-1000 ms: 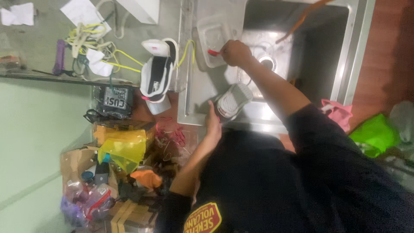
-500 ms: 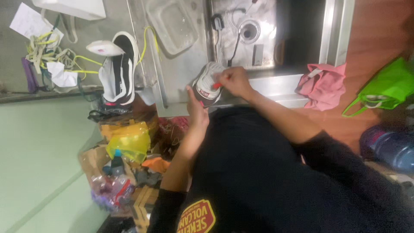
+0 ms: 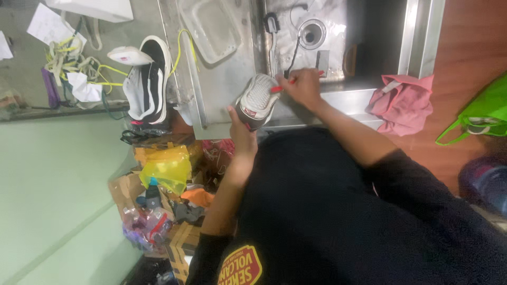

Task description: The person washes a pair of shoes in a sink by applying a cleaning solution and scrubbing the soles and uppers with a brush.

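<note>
You're over one stainless steel sink (image 3: 417, 37) with one round drain (image 3: 312, 32), set in a steel tabletop (image 3: 227, 84).

One clear rectangular plastic tub (image 3: 211, 24) sits on the tabletop left of the basin. One pink crumpled cloth (image 3: 404, 103) lies at the sink's front edge; one bright green bag (image 3: 480, 113) sits beside it, on the brown surface.

Shoes, two in total:
- One black-and-white sneaker with neon yellow laces (image 3: 148, 84) lies on the tabletop at the left, untouched, well apart from your hands.
- One dark sneaker with a pale waffle sole (image 3: 257, 100) is in your hands at the tabletop's front edge, just beside the basin, sole turned up toward the camera.

Your left hand (image 3: 240, 132) grips the shoe from below, fingers (image 3: 232, 113) wrapped around its side. Your right hand (image 3: 302, 87) is pinched narrow on one small red-handled brush (image 3: 282, 87), its tip touching the sole near the heel end.

Below the tabletop: one pile of clutter with a yellow plastic bag (image 3: 169, 169) and a cardboard box (image 3: 124, 187); item count in there can't be told. A tangle of yellow laces and white paper scraps (image 3: 74, 68) lies at far left.
</note>
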